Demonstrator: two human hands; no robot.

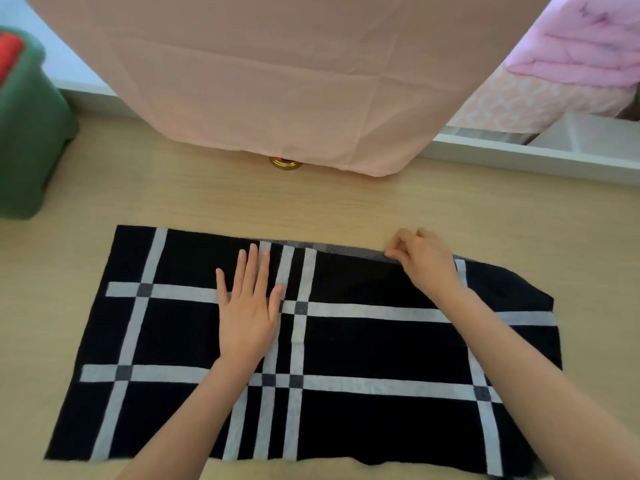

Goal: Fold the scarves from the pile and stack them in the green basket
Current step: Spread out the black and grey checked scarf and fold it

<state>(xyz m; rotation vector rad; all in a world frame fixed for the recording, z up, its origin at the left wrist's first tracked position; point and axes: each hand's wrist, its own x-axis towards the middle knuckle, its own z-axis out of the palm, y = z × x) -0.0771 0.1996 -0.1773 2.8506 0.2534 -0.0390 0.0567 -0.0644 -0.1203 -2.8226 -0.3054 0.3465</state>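
A black scarf with white crossing stripes (pixel 363 344) lies spread flat on the wooden table, folded over so a grey underside edge shows along its far side. My left hand (pixel 247 306) presses flat on the scarf near its middle, fingers straight. My right hand (pixel 424 259) pinches the scarf's far edge right of centre, fingers curled. The green basket (pixel 31 140) stands at the far left, with something red inside at its top.
A large peach cloth (pixel 284 81) hangs over the far middle of the table, with a small brass object (pixel 285 163) peeking out under its hem. Pink bedding (pixel 581 46) lies at the upper right beyond a white ledge (pixel 536 155).
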